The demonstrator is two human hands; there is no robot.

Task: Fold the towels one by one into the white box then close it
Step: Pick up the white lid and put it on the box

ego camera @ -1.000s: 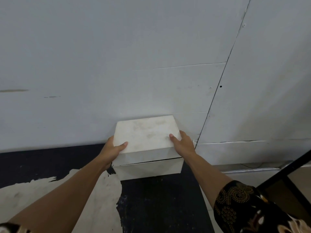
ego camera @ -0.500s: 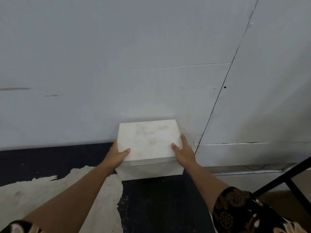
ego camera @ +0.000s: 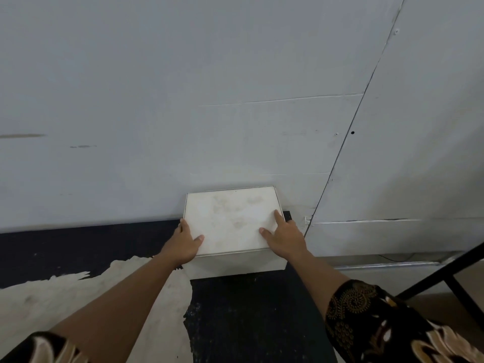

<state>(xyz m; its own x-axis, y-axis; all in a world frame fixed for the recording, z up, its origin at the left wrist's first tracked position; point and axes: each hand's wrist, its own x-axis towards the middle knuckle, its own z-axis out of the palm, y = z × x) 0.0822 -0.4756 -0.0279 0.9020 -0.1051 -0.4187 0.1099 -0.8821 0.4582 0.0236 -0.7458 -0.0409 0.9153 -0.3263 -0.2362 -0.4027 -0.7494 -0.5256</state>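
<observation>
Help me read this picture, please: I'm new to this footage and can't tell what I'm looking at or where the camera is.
There is no machine here. A person wears a camera on the head, so this single view looks forward and down along their own bare arms. Both arms reach out to a white box that sits on a dark floor against a pale wall. The lid looks down on the box, with only a thin seam showing along the front edge. The left hand cups the lid's left edge, thumb on top. The right hand lies flat on the lid's right side, fingers spread. Neither hand holds anything else. No towels are visible; whether any are inside cannot be seen. A pale worn patch marks the floor at the left, and a patterned sleeve covers the right upper arm.
</observation>
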